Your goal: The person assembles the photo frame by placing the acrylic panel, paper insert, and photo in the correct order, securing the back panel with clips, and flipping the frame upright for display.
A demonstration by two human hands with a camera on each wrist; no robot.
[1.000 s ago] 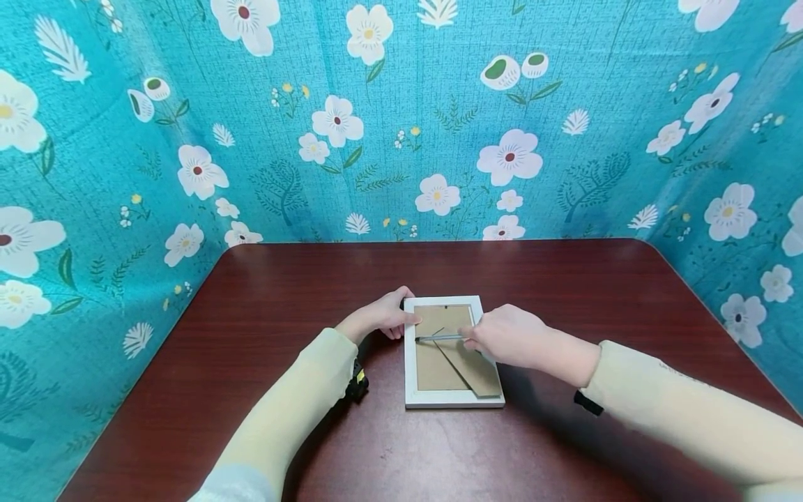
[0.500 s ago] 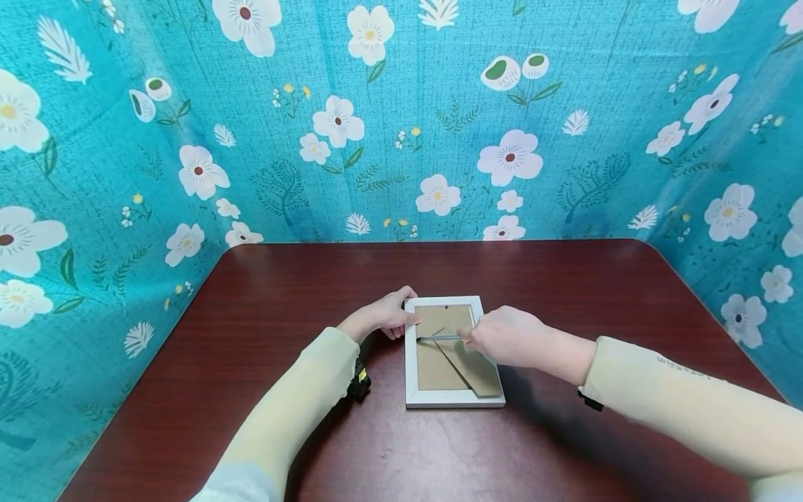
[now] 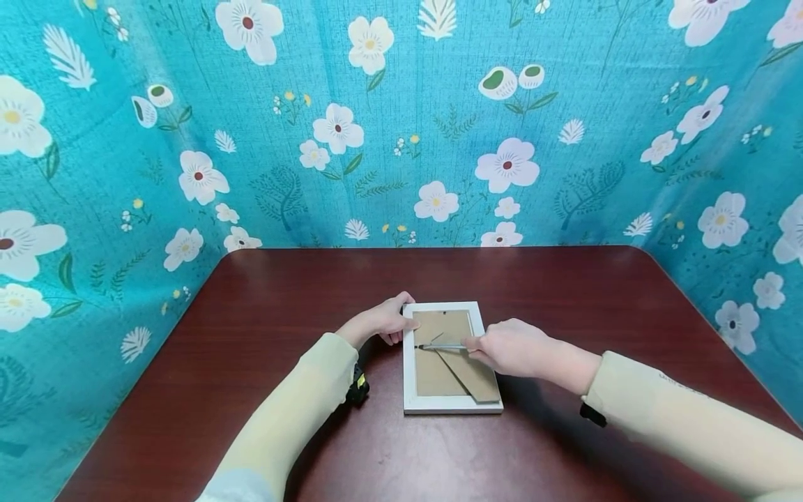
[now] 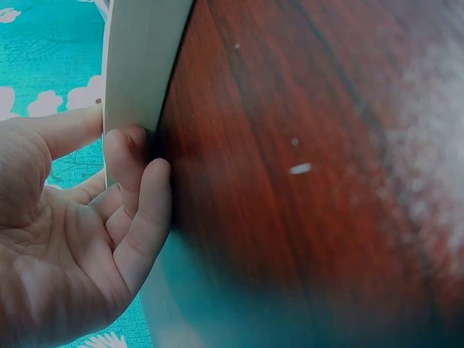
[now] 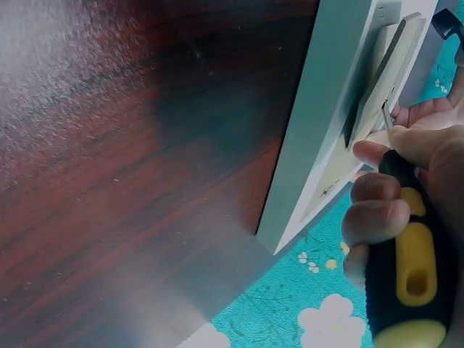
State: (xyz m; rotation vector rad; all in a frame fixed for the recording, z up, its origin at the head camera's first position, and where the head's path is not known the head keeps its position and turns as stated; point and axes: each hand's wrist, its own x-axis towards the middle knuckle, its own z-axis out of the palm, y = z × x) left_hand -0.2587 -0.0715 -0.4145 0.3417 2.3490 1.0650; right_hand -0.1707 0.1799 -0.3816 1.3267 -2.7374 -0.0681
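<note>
A white picture frame [image 3: 410, 380] lies back side up on the table, with a brown backing board [image 3: 436, 380] inside it. A hinged stand flap [image 3: 478, 382] slants across the board's right part. At the frame's upper left edge my left hand [image 3: 384, 318] grips it, thumb over the rim and fingers along the side [image 4: 127, 170]. My right hand [image 3: 517, 346] holds a screwdriver [image 5: 417, 268] by its black and yellow handle. Its thin shaft [image 3: 444, 346] crosses the board leftward, its tip right at the inner left edge of the frame.
The dark red-brown wooden table [image 3: 301, 279] extends around the frame on all sides. A blue flowered curtain [image 3: 376, 160] hangs behind it and at both sides. A black device [image 3: 359, 387] is strapped at the left wrist, another [image 3: 592, 415] at the right.
The head view has tilted slightly, so everything sits a little lower. My right hand and the screwdriver have shifted slightly toward me; the left hand keeps its grip on the picture frame.
</note>
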